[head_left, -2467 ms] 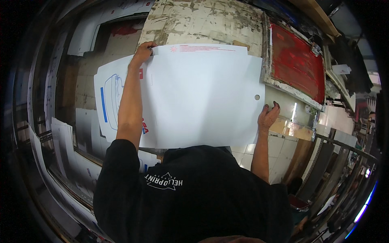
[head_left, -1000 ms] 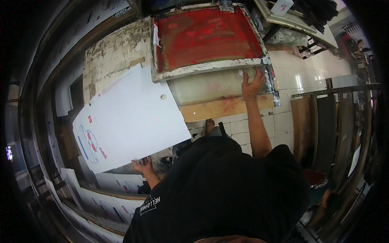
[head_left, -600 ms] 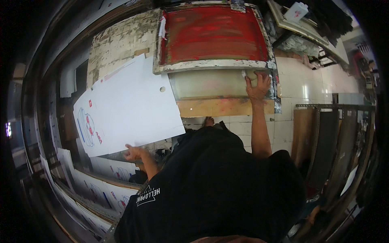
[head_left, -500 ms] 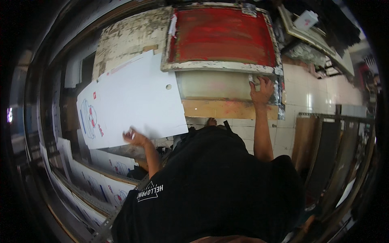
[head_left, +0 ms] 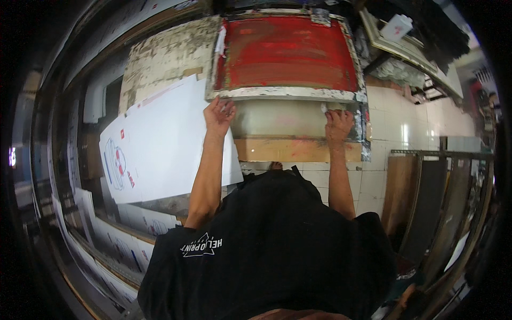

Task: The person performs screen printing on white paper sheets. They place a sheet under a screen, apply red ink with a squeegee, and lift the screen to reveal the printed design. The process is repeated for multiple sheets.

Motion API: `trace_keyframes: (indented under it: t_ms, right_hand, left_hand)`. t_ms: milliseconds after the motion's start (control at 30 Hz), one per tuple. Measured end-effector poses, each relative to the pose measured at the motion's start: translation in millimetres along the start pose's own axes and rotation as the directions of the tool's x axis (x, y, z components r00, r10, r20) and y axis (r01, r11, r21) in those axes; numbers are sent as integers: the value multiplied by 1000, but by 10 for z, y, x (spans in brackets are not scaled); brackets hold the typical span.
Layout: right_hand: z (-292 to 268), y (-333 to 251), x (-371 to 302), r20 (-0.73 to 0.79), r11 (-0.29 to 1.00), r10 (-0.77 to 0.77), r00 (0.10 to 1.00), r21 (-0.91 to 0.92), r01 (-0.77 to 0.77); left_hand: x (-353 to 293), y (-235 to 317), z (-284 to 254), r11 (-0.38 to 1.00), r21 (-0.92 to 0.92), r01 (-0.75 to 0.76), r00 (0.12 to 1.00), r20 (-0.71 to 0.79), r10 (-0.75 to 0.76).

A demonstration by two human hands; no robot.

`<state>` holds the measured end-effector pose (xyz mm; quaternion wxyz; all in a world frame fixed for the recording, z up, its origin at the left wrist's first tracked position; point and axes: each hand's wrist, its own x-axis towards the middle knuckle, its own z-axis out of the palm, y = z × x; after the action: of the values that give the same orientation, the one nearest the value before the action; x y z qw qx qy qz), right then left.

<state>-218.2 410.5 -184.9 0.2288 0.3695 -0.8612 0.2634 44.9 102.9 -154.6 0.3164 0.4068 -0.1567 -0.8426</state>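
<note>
A screen-printing frame [head_left: 282, 94] with a red, ink-smeared mesh stands at the back of the printing table [head_left: 277, 120]. My left hand [head_left: 217, 116] is at the frame's near left corner, its fingers loosely bent and apart, the tips by the wooden edge. Just below the frame's near right side is my right hand [head_left: 338, 127], with its fingers curled in. A small whitish bit shows by its thumb; what those fingers hold, if anything, is hidden. To the left lies a large white printed sheet [head_left: 165, 138] with red and blue drawings, partly behind my left forearm.
A paint-stained board [head_left: 160, 58] lies beyond the sheet. More printed sheets [head_left: 128, 245] stand in racks at the lower left. On the right are a rack of dark panels [head_left: 424, 197] and a white container [head_left: 396, 28] on a ledge, with tiled floor [head_left: 397, 114] between.
My left hand has left the near edge of the white sheet and moved up and right to the frame's corner. The right hand stays near the frame, its fingers now more curled.
</note>
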Motion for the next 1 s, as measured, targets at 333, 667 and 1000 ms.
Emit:
trace_keyframes:
  t_ms: [333,667,1000]
  right_hand:
    - [6,327,468,-100,997,33,994,-70,-40]
    - [1180,1395,1923,-192,989,-147,970,-4,149]
    - [648,406,1735,-375,959,123,919,282,-13]
  left_hand:
    - [-189,498,889,835,263,-483,867,10,499]
    - [-226,978,1673,715,316,-624,757,16,654]
    - [-251,1011,1581,684,326,-652,716,-32,698]
